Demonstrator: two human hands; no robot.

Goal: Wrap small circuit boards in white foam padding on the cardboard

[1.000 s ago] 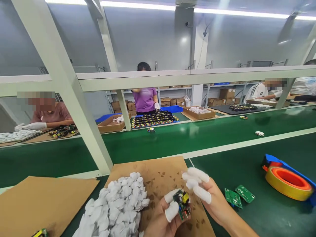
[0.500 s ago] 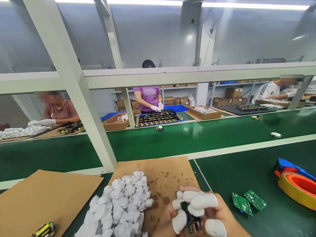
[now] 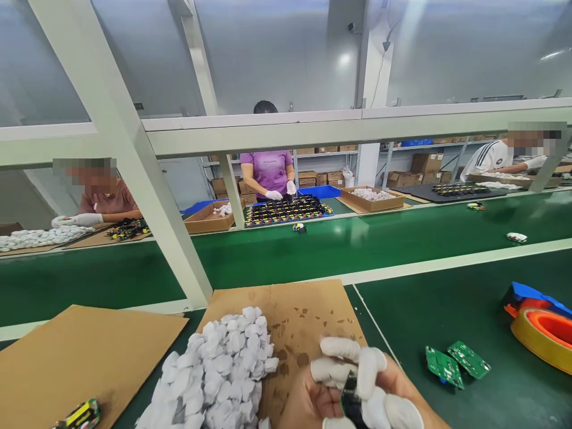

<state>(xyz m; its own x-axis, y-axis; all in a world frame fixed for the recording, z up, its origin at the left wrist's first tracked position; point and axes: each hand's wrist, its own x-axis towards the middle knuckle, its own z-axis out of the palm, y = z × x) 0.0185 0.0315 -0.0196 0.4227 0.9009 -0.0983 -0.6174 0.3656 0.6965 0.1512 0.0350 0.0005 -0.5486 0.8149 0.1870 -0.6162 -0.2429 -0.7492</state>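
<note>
At the lower middle, my left hand (image 3: 308, 393) and my right hand (image 3: 393, 396), with white finger cots on the fingers, are close together around a small green circuit board (image 3: 349, 396) with a dark part. Both hands have their fingers closed on it, and they partly cover it. To their left, a heap of white wrapped pieces (image 3: 218, 369) lies on a brown cardboard sheet (image 3: 308, 310). Two green circuit boards (image 3: 456, 363) lie on the dark green table to the right of my hands.
A tape dispenser (image 3: 543, 328) stands at the right. Another cardboard sheet (image 3: 89, 351) bears a yellow-and-black assembly (image 3: 80, 414) at the left. Beyond a slanted post (image 3: 129, 149), a green conveyor (image 3: 379, 244) carries small assemblies. Three people sit or stand behind it.
The board in my hands has turned and is more covered by my fingers. My fingers have shifted around it. Small assemblies on the conveyor have moved right, and the view has tilted slightly.
</note>
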